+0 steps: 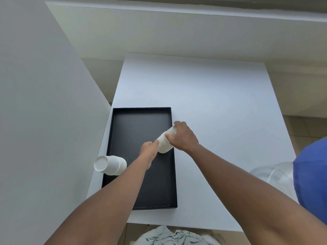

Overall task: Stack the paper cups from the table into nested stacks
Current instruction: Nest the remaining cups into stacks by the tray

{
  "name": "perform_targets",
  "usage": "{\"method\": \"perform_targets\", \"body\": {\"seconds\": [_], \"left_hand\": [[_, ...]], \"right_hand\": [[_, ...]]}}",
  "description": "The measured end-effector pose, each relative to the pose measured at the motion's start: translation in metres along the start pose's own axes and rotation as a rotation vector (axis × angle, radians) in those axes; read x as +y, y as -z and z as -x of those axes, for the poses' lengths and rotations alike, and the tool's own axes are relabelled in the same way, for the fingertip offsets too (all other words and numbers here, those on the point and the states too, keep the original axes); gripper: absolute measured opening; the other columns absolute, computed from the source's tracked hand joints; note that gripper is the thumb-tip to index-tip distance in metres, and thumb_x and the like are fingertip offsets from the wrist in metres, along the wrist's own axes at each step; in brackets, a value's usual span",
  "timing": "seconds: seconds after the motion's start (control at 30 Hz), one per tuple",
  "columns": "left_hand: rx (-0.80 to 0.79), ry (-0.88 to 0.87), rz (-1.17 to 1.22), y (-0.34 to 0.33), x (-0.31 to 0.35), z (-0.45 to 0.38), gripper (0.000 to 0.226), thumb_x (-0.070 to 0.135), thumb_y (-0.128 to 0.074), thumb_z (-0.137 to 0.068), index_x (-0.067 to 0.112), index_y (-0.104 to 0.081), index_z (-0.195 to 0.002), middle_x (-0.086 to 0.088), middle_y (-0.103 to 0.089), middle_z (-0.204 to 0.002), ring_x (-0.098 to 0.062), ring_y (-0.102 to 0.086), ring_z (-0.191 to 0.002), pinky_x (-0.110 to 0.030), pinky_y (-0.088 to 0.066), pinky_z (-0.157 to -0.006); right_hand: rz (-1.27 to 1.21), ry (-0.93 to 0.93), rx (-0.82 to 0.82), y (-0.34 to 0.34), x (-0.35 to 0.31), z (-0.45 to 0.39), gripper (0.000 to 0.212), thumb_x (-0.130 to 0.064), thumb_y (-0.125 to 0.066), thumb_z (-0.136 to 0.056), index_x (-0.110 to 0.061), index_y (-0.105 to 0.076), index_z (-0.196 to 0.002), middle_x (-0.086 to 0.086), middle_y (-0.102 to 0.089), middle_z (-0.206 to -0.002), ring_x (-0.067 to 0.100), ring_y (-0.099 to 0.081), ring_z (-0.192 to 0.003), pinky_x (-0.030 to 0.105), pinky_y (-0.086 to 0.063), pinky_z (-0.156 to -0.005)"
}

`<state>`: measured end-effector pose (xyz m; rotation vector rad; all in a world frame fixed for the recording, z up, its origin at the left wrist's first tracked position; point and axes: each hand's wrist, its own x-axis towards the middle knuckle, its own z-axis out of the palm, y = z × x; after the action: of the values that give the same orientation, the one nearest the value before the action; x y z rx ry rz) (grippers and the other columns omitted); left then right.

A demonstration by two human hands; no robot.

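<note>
Both hands meet over the right edge of a shallow black tray [141,183] that lies on the left part of a white desk [221,106]. Between them is a nested stack of white paper cups [164,144], tilted so that its rims point down toward the tray and its closed base points up and to the right. The right hand [184,137] closes its grip round the upper, base end of this stack, fingers curled over the top and thumb against the side. The left hand [148,149] comes in from below and to the left, its fingertips touching the lower, rim end of the stack; how far its fingers wrap round the cups cannot be told from this angle, since the back of the hand hides them. The stack appears to be held just above the tray floor near the right wall, though whether its lowest rim touches the tray is unclear. A second stack of cups [110,164] lies on its side across the tray's left wall, its round base facing left toward the desk edge and its rims toward the tray. At the right border, a blue rounded shape [311,179] and something clear and glassy [272,175] sit beside the desk. A patterned garment [169,236] shows at the bottom.
</note>
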<state>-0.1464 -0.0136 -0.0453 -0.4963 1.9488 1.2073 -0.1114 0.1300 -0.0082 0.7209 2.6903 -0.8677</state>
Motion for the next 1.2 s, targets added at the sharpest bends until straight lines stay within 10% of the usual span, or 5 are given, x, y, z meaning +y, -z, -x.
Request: {"method": "perform_targets", "body": {"seconds": [0.23, 0.47, 0.83, 1.2], "left_hand": [[-0.014, 0.025, -0.018, -0.009, 0.003, -0.005, 0.040, 0.041, -0.051, -0.099, 0.012, -0.052, -0.127, 0.000, -0.052, -0.116, -0.022, -0.050, -0.109, -0.042, -0.046, -0.107], [-0.042, 0.039, 0.014, -0.012, 0.008, 0.000, 0.045, 0.053, -0.050, -0.094, 0.014, -0.060, -0.114, -0.003, -0.062, -0.114, -0.023, -0.059, -0.101, -0.037, -0.049, -0.094], [-0.183, 0.056, -0.082, 0.017, 0.022, 0.046, 0.140, 0.112, -0.037, -0.032, 0.030, -0.051, -0.144, -0.007, -0.058, -0.137, -0.032, -0.056, -0.121, -0.049, -0.046, -0.102], [-0.191, -0.023, -0.228, 0.061, 0.013, 0.093, 0.141, 0.112, -0.021, -0.034, 0.030, -0.050, -0.145, -0.010, -0.063, -0.125, -0.027, -0.065, -0.109, -0.045, -0.053, -0.100]], "right_hand": [[-0.017, 0.003, -0.039, 0.008, 0.011, -0.009, 0.060, -0.046, -0.057, -0.092, -0.015, -0.039, -0.141, 0.010, -0.046, -0.129, 0.029, -0.053, -0.116, 0.035, -0.042, -0.089], [-0.064, 0.021, -0.063, 0.010, 0.016, -0.009, 0.069, -0.049, -0.060, -0.089, -0.020, -0.037, -0.147, 0.005, -0.047, -0.134, 0.024, -0.050, -0.122, 0.033, -0.041, -0.094], [-0.310, 0.142, -0.090, 0.015, -0.002, 0.013, 0.054, -0.054, -0.079, -0.070, -0.024, -0.057, -0.109, -0.008, -0.060, -0.107, 0.013, -0.059, -0.098, 0.032, -0.052, -0.081], [-0.445, 0.244, -0.103, 0.008, -0.038, 0.044, 0.056, -0.052, -0.085, -0.064, -0.026, -0.063, -0.109, -0.010, -0.066, -0.104, 0.012, -0.065, -0.093, 0.034, -0.057, -0.081]]}}
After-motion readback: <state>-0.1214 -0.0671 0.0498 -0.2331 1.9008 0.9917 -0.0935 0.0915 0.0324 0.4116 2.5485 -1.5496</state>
